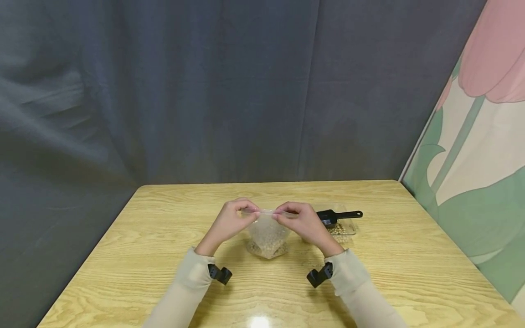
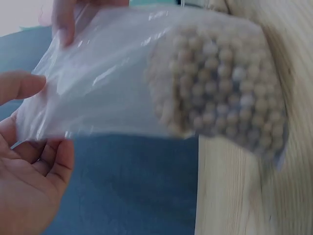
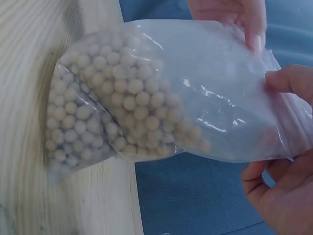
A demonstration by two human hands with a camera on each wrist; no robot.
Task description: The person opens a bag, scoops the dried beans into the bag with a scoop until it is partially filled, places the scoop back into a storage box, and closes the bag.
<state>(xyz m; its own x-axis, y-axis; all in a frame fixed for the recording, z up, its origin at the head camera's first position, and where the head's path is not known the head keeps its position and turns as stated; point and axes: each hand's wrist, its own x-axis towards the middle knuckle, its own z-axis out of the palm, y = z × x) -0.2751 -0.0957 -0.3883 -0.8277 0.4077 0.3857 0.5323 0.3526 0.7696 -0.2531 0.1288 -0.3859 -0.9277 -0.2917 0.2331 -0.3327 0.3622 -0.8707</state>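
Note:
A clear zip bag [image 1: 268, 232] holds many small round beige beads [image 3: 139, 98] in its lower part, and its bottom touches the table. My left hand [image 1: 235, 221] pinches the bag's top edge on the left, thumb toward me. On the other side my right hand [image 1: 301, 222] pinches the same edge. Both wrist views show the bag's upper part without beads, stretched between the fingers. Whether the zip strip is closed cannot be made out.
Behind my right hand stands a clear plastic box [image 1: 350, 229] with more beads in it. A black scoop [image 1: 338, 216] lies across the box, handle to the right. The wooden table [image 1: 143, 255] ends at a dark curtain [image 1: 221, 91].

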